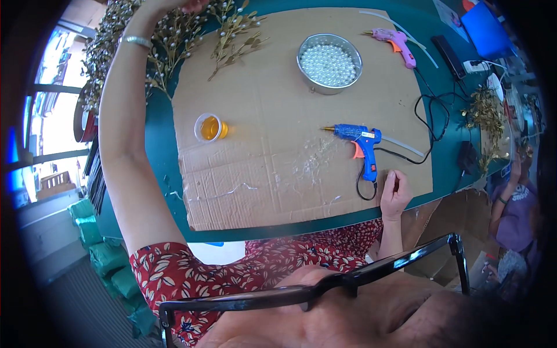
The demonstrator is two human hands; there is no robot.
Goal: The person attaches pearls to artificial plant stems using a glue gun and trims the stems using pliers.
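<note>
Gold sprigs [174, 40] by L hand [188, 6]; glue gun [360, 142] nr R hand [395, 194].

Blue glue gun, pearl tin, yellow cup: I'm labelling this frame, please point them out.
Blue glue gun [360, 136], head view, body.
Pearl tin [303, 52], head view, left rim.
Yellow cup [209, 128], head view, inside.

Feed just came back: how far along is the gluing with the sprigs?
Done: dried glue strands on the cardboard. In hand: left hand reaches into the beaded sprigs; right hand rests beside the blue glue gun. Left: tin of pearls looks full.
</note>
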